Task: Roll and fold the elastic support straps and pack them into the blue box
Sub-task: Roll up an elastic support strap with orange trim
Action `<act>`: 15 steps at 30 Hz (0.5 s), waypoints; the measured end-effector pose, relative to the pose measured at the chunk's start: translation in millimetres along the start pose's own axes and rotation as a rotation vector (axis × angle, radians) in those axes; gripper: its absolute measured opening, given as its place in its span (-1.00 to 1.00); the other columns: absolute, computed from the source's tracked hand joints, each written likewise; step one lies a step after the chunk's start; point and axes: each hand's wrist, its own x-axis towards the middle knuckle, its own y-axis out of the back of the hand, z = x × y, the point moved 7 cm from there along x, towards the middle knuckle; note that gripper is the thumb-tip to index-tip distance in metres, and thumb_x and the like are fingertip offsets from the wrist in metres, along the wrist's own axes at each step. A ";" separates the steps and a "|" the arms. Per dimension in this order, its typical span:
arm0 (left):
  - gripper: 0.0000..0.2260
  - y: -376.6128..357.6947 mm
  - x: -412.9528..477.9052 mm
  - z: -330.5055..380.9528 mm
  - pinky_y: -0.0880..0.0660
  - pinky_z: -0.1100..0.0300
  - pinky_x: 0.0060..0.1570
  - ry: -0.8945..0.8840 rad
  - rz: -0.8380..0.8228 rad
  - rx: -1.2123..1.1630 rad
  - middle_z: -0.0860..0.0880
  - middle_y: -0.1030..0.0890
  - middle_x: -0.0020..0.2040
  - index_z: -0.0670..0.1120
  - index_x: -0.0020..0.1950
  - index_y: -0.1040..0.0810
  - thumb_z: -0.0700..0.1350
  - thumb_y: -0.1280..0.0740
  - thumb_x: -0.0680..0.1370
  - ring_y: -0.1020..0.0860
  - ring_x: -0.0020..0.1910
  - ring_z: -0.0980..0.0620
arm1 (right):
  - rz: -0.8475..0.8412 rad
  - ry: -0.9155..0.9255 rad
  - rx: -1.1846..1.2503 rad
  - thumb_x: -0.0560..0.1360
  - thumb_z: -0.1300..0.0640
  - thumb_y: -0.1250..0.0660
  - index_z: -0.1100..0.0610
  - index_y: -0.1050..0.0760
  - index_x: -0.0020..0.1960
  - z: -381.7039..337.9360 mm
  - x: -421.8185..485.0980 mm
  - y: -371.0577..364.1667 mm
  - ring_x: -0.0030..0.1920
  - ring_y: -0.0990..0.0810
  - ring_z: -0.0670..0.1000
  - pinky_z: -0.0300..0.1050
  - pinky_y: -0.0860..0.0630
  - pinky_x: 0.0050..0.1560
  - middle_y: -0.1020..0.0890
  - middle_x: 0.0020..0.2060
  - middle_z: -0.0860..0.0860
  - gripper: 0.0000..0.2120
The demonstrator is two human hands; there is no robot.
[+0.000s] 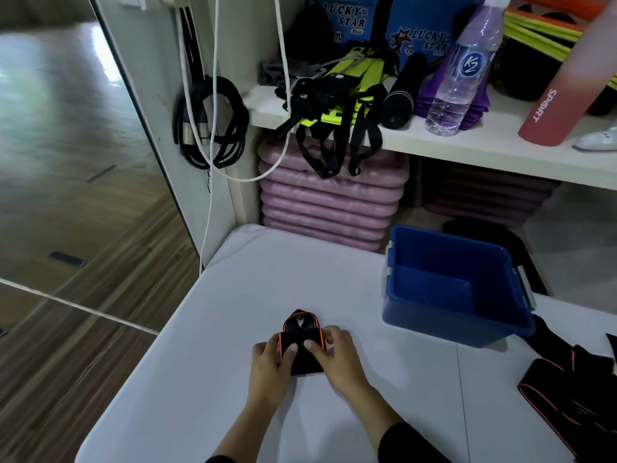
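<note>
- A black, orange-edged strap (302,345) is held on the white worktop (267,279), near its front edge and well to the left of the box (434,322).
- The strap's left side is gripped by the left hand (267,362), with the thumb laid on top and the fingers curled round the edge.
- Its right side is pinched by the right hand (335,352), with the thumb on top and the fingers bent against the edge.
- The strap is seen gathered into a compact bundle, with a looped end sticking out beyond the fingers. The fold is judged nearly finished but not yet let go.
- The box stands open on the worktop, to the right and farther back, apart from both hands. No strap can be made out inside it, so packing is judged not to have begun.
- More straps (567,389), black with orange edges, are seen lying unrolled at the right edge of the worktop, near the box's front corner. Their number cannot be told.
- What is left, by this reckoning: the bundle is to be finished and placed in the box, then each loose strap is to be rolled, folded and packed. The task is judged to be at an early stage.
</note>
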 end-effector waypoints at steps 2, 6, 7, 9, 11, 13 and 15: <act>-0.76 0.0 7.1 0.6 -0.38 0.21 -0.06 0.006 0.010 0.009 -0.05 -0.55 0.02 -0.01 0.19 -0.49 0.00 -0.25 0.55 -0.48 -0.03 0.11 | -0.074 0.042 0.071 0.40 -0.12 -0.39 -0.16 -0.39 0.21 0.2 -1.3 -4.5 0.09 -0.53 -0.11 -0.17 -0.52 0.10 -0.50 0.10 -0.15 -0.59; -0.67 1.6 15.2 -1.3 -0.49 0.17 -0.03 0.054 0.037 -0.028 -0.04 -0.63 -0.02 0.02 0.28 -0.45 0.03 -0.29 0.53 -0.58 -0.05 0.00 | -0.105 0.075 0.109 0.47 0.04 -0.37 -0.29 -0.28 0.33 -3.8 -3.8 -1.3 0.16 -0.51 -0.14 -0.16 -0.50 0.18 -0.47 0.15 -0.27 -0.48; -0.64 1.4 15.7 -1.4 -0.48 0.18 -0.03 0.059 0.040 -0.038 -0.05 -0.62 -0.02 0.02 0.32 -0.43 0.03 -0.28 0.54 -0.58 -0.07 0.01 | -0.100 0.081 0.097 0.49 0.07 -0.35 -0.24 -0.29 0.36 -5.1 -3.1 -1.2 0.18 -0.49 -0.15 -0.15 -0.49 0.21 -0.46 0.14 -0.28 -0.49; -0.62 -0.8 14.9 -0.1 -0.41 0.20 -0.01 0.051 0.025 -0.068 -0.05 -0.58 -0.01 0.01 0.39 -0.37 0.00 -0.23 0.57 -0.53 -0.04 0.03 | -0.079 0.080 0.087 0.50 0.07 -0.34 -0.18 -0.32 0.37 -5.0 -0.8 -1.4 0.23 -0.46 -0.17 -0.12 -0.44 0.28 -0.46 0.15 -0.29 -0.52; -0.62 -2.7 13.4 0.0 -0.33 0.23 0.04 0.056 0.002 -0.142 -0.03 -0.49 0.05 0.00 0.42 -0.32 -0.08 -0.20 0.59 -0.46 0.02 0.06 | -0.048 0.073 0.088 0.50 0.04 -0.35 -0.20 -0.36 0.33 -0.7 2.0 -2.5 0.24 -0.46 -0.18 -0.10 -0.43 0.29 -0.47 0.16 -0.31 -0.56; -0.60 -2.9 13.4 -1.5 -0.29 0.23 0.08 0.071 -0.005 -0.186 -0.01 -0.44 0.10 0.00 0.43 -0.30 -0.12 -0.20 0.59 -0.42 0.08 0.06 | -0.021 0.067 0.093 0.48 0.02 -0.37 -0.28 -0.36 0.27 2.3 4.1 -4.7 0.23 -0.46 -0.20 -0.13 -0.43 0.29 -0.46 0.14 -0.37 -0.58; -0.60 -3.1 17.4 -1.6 -0.29 0.24 0.07 0.068 -0.009 -0.170 -0.02 -0.48 0.13 0.00 0.43 -0.30 -0.13 -0.20 0.59 -0.46 0.11 0.03 | 0.008 0.068 0.108 0.47 0.01 -0.38 -0.35 -0.35 0.21 1.4 7.5 -6.7 0.23 -0.46 -0.22 -0.15 -0.44 0.27 -0.47 0.14 -0.39 -0.58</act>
